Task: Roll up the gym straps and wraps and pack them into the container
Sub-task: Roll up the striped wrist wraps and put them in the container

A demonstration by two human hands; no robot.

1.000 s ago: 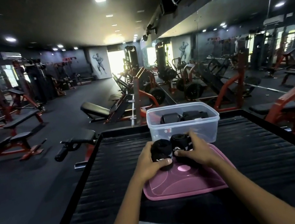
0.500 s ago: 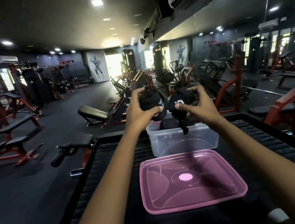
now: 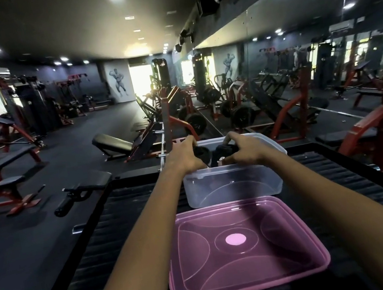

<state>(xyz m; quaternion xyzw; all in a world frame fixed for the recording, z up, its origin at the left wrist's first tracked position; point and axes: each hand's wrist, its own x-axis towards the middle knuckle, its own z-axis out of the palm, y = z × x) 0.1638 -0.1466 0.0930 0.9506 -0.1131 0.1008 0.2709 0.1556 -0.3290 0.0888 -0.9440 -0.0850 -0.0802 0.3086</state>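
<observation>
Packing step: left hand (image 3: 183, 157) and right hand (image 3: 247, 149) each gripped a rolled wrap (image 3: 227, 150) inside the container (image 3: 232, 183); next, likely release, then fit the lid (image 3: 242, 245)

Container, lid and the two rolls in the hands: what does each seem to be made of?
Container: translucent, frosted-looking plastic; dark contents show through its wall. Lid: pink see-through plastic, glossy, with moulded curved ribs. Rolled wraps, one in the left hand and one in the right hand: black and matte, probably woven fabric; weave too blurred to confirm.
</observation>
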